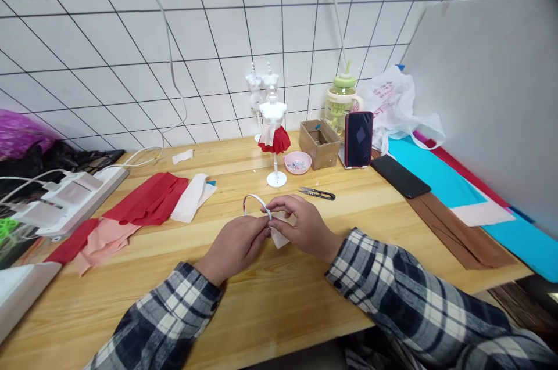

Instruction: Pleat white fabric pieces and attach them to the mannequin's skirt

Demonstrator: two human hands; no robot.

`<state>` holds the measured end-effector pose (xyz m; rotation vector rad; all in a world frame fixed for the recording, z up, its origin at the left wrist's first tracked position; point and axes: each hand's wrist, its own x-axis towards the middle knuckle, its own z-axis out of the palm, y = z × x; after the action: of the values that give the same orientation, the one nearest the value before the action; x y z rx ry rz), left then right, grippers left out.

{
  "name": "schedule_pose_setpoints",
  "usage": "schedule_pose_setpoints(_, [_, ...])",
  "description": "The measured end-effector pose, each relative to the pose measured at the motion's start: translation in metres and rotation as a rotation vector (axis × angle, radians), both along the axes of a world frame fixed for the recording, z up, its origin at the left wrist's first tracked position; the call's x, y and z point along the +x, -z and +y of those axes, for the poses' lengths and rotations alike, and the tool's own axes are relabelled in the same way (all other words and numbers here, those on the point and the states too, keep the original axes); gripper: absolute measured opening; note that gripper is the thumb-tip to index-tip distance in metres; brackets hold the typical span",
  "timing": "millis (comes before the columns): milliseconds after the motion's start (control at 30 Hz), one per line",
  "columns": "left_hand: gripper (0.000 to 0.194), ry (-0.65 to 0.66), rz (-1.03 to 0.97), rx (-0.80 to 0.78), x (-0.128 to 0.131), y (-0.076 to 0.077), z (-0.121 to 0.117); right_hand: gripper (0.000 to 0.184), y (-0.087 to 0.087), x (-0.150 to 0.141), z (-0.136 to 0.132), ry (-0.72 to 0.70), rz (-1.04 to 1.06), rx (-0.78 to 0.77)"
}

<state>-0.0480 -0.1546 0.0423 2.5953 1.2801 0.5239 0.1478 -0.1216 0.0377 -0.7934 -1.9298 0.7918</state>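
Note:
A narrow white strip [260,200], ribbon-like with some red on it, curves in a loop above my fingers. My left hand [238,245] pinches its lower end, fingertips pressed together. My right hand [303,225] is closed at the same spot, thumb and forefinger on the strip. Under the right fingers hangs a small pale piece of cloth [279,236]; whether it is joined to the strip is hidden. Just beyond my hands lie thread snips [317,193]. A white miniature dress form [272,111] wearing a red skirt [274,140] stands behind them.
Beside the dress form sit a pink bowl [297,162] of small beads, a cardboard box [320,143] and a propped phone [358,139]. Red cloth [148,198] and a power strip [74,198] lie left. Brown cloth [457,230], blue cloth [418,169] and a black case [401,175] lie right.

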Motion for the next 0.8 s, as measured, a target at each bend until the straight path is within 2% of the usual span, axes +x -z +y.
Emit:
schedule_pose_setpoints(133, [0.02, 0.011, 0.081, 0.018, -0.002, 0.0001, 0.0008, 0.007, -0.0013, 0.0015, 0.0021, 0.002, -0.058, -0.008])
schedule_pose_setpoints(200, [0.021, 0.011, 0.096, 0.024, -0.0028, 0.0003, 0.0011, 0.007, -0.0018, 0.0014, 0.0023, 0.002, -0.058, -0.026])
schedule_pose_setpoints(300, [0.022, 0.005, 0.126, 0.052, -0.0036, 0.0014, 0.0004, 0.013, -0.0004, 0.0002, 0.0021, -0.003, -0.029, -0.055])
schedule_pose_setpoints(400, [0.023, -0.008, 0.127, 0.046, -0.0034, 0.0018, -0.0009, 0.031, 0.003, -0.0006, 0.0025, 0.02, 0.006, -0.049])
schedule_pose_setpoints(433, [0.023, -0.018, 0.119, 0.034, -0.0031, 0.0015, -0.0012, 0.032, 0.0041, -0.0006, 0.0028, 0.035, -0.001, -0.028])
schedule_pose_setpoints(600, [0.027, -0.056, 0.083, -0.032, -0.0001, -0.0019, -0.0023, 0.003, 0.0057, 0.0001, 0.0041, 0.033, -0.1, 0.04])
schedule_pose_setpoints(700, [0.029, -0.09, 0.026, -0.066, -0.0002, -0.0022, -0.0027, 0.008, 0.0052, 0.0, 0.0037, 0.039, -0.092, 0.019])
schedule_pose_setpoints(800, [0.031, -0.117, -0.034, -0.061, -0.0012, -0.0009, -0.0032, 0.021, 0.0048, -0.0004, 0.0029, 0.048, -0.063, -0.018])
